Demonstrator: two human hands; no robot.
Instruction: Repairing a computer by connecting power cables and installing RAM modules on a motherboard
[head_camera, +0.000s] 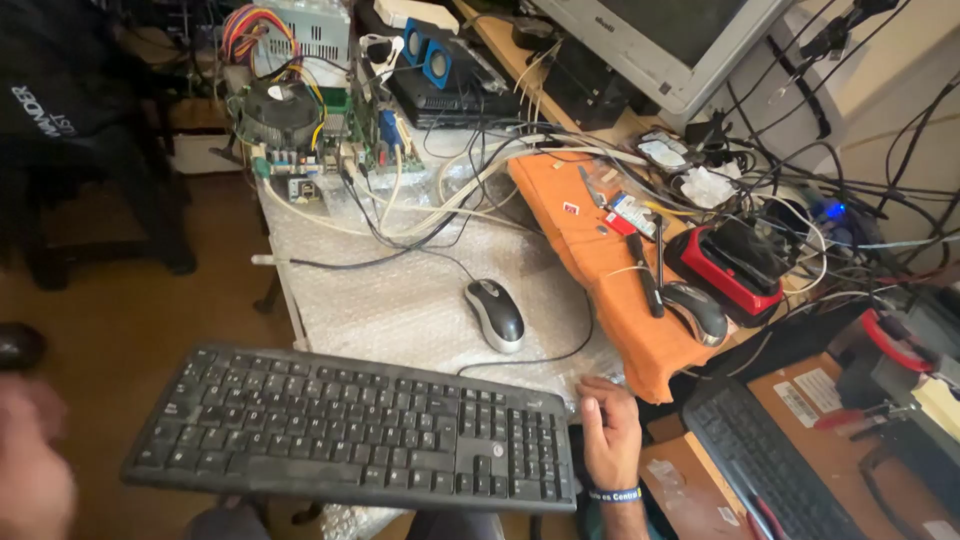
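The table (330, 290) is spread with bubble wrap, likely as padding for the bare electronics on it, and at its far edge a pale monitor (660, 35) leans over the clutter. Nearest the camera, a black keyboard (350, 430) is held out level in front of the table's near edge, above the person's lap, not resting on the wrap. The right hand (610, 430) is at the keyboard's right end with the thumb against its side; I judge its grip is closed on that edge to bear the weight. The left hand (30, 460) is a blur at the lower left, apart from the keyboard, and whether it is clenched or released cannot be told. Farther back sits an exposed circuit board (310, 130) with a round cooling fan, cables trailing from it across the wrap. An orange cloth (610, 280) drapes over the table's right edge, carrying small parts. A red and black dock (735, 265) stands beside it. A silver and black mouse (495, 313) lies on the wrap just beyond the keyboard. A white rectangular label (810, 395) is stuck on the brown surface at right.
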